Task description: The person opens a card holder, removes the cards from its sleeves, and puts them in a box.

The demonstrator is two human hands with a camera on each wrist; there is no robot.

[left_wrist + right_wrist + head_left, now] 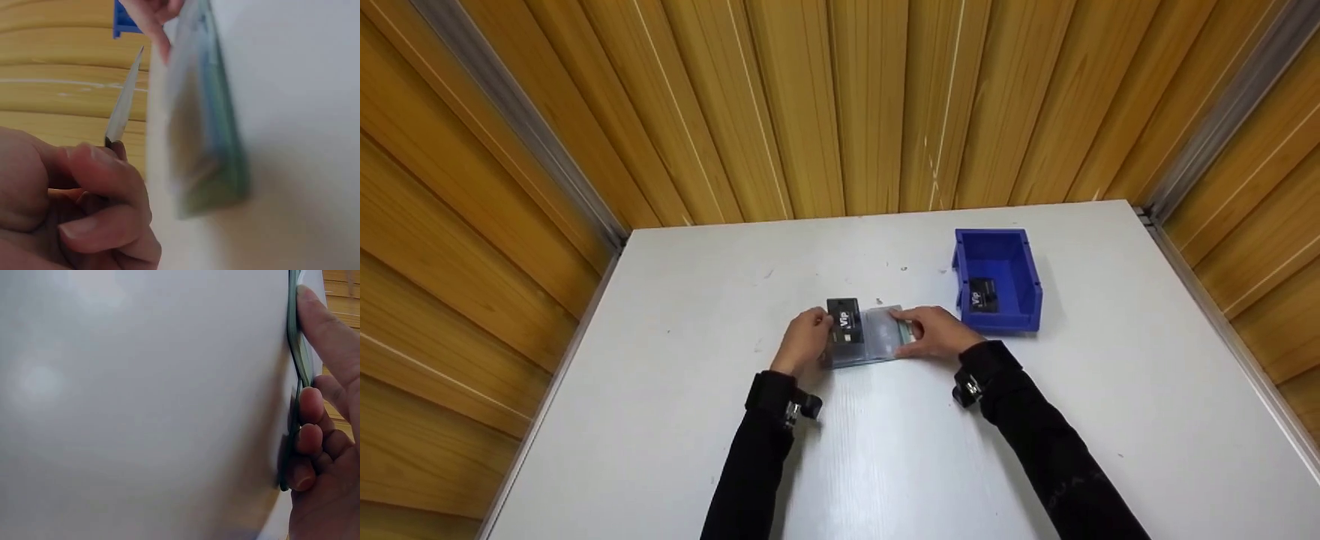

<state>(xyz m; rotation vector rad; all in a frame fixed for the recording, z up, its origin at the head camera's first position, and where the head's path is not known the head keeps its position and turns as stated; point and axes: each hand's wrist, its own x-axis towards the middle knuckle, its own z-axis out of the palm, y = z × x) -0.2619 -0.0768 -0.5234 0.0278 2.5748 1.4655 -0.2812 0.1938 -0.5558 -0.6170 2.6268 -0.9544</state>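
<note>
Between the thumb and fingers of my left hand (805,339) is a black card (844,311) marked "Vip", over the left side of an opened card holder with clear sleeves (882,330). The left wrist view shows this card (125,107) nearly edge-on, apart from the blurred green-edged holder (228,129). My right hand (939,331) grips the holder's right side. In the right wrist view, the thumb lies along the holder's dark green edge (293,332) and the other fingers curl against it.
A blue plastic bin (1001,323) stands on the white table (690,300) to the right of the holder. Inside it lies another black "Vip" card (983,295). Wood-look walls (870,112) close off the back and both sides.
</note>
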